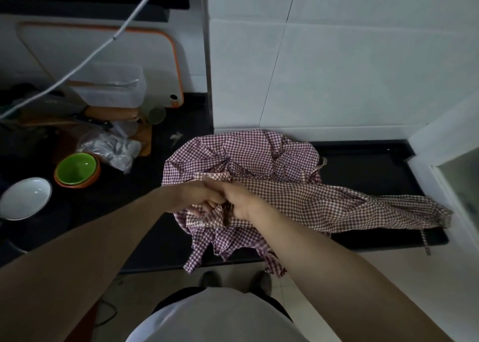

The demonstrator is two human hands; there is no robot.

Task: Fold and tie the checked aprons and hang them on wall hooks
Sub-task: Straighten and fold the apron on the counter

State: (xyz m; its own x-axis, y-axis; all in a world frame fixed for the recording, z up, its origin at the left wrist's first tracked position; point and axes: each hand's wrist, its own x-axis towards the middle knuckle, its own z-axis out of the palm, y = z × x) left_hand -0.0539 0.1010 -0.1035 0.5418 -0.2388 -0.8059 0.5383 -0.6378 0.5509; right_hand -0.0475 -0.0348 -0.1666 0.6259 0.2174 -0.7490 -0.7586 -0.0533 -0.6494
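A brown-and-white checked apron (pixel 337 207) lies stretched to the right across the dark counter (pixel 375 168), its far end bunched near the counter's right edge. Under it sits a crumpled purple-and-white checked apron (pixel 241 152); part of it hangs over the counter's front edge. My left hand (pixel 197 196) and my right hand (pixel 241 201) meet at the middle of the pile. Both grip the left end of the brown apron, fingers curled into the cloth. A thin tie (pixel 425 243) dangles off the front edge at the right. No wall hooks are in view.
On the left of the counter stand a green bowl in an orange one (pixel 77 170), a white bowl (pixel 24 198), a plastic bag (pixel 114 150), a clear box (pixel 108 87) and a chopping board (pixel 103 49). A white cable (pixel 85 56) crosses overhead. White tiled wall (pixel 337 56) behind.
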